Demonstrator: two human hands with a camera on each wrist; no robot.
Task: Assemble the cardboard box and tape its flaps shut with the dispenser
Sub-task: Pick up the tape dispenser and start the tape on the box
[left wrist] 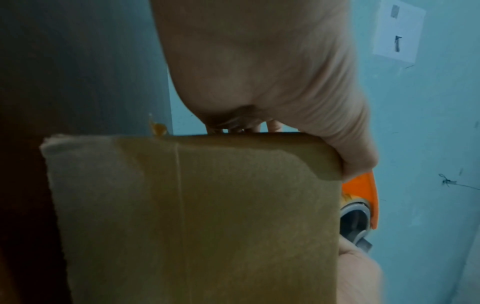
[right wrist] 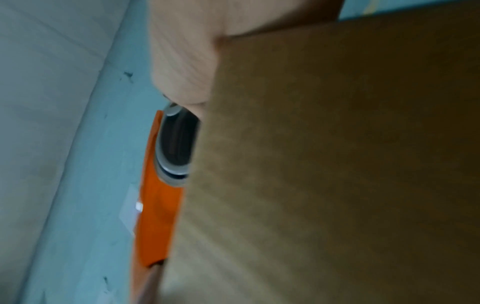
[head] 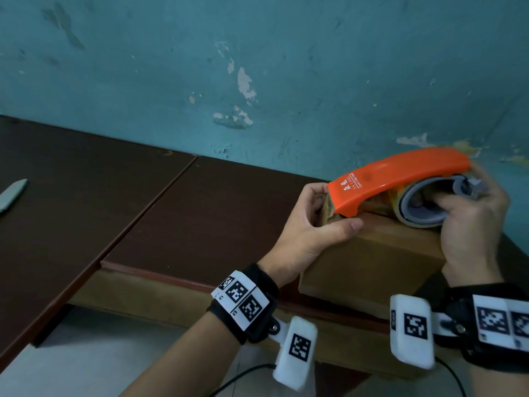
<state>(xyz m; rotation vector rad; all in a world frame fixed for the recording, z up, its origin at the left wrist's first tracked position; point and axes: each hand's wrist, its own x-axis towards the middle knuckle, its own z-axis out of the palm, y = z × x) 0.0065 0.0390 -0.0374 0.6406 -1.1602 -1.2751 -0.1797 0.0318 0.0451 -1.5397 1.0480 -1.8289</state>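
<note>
Your left hand [head: 310, 224] is gripping the cardboard box [head: 372, 262] at the dark table's [head: 200, 210] edge; your right hand [head: 475, 222] is clutching the orange dispenser [head: 398, 174] atop it, a grey blade [head: 13, 194] lying far left

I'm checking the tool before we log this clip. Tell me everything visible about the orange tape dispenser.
The tape dispenser has a glossy orange, curved plastic cover with small white print near its front end, over a grey hub carrying a roll of brownish tape. It sits on top of the cardboard box, front end at the box's left edge. The right hand grips it, fingers curled into the hub. The left hand holds the box corner beside its front end.
</note>
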